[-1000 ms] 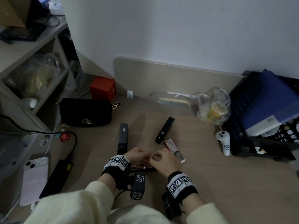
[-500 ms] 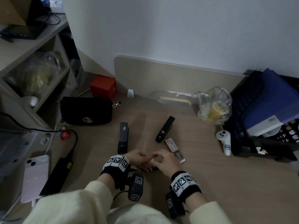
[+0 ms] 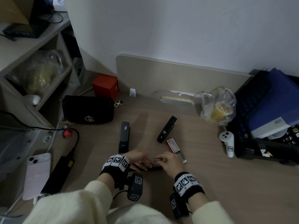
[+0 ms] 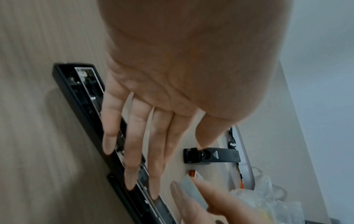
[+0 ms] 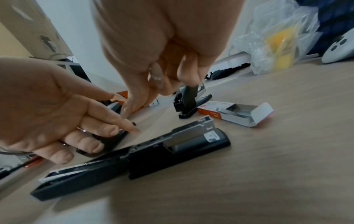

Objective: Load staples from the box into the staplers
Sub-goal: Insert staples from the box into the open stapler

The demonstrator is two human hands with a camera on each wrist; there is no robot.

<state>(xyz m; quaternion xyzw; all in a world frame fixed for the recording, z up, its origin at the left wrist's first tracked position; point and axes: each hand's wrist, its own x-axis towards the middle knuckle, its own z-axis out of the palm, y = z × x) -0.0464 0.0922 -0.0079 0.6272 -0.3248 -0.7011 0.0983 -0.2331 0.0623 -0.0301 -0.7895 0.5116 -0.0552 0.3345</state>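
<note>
A black stapler [image 3: 153, 168] lies opened flat on the desk, its metal magazine [image 5: 191, 133] exposed. My left hand [image 3: 139, 159] presses straight fingers [image 4: 134, 144] on the stapler's open half [image 4: 76, 91]. My right hand [image 3: 169, 160] hovers just over the magazine and pinches a grey staple strip [image 4: 193, 189]. The red and white staple box [image 3: 174, 145] lies just beyond, its tray [image 5: 241, 113] pulled out. Two shut black staplers [image 3: 124, 136] [image 3: 166, 130] lie farther back.
A black handbag [image 3: 88, 110] and red box [image 3: 106, 86] sit at the back left. A phone [image 3: 37, 175] and power brick [image 3: 58, 175] lie at the left. A plastic bag [image 3: 218, 107], white controller [image 3: 228, 143] and dark bin [image 3: 267, 118] crowd the right.
Both hands have come down from just above the desk onto the opened stapler. The right hand has carried the staple strip down with it.
</note>
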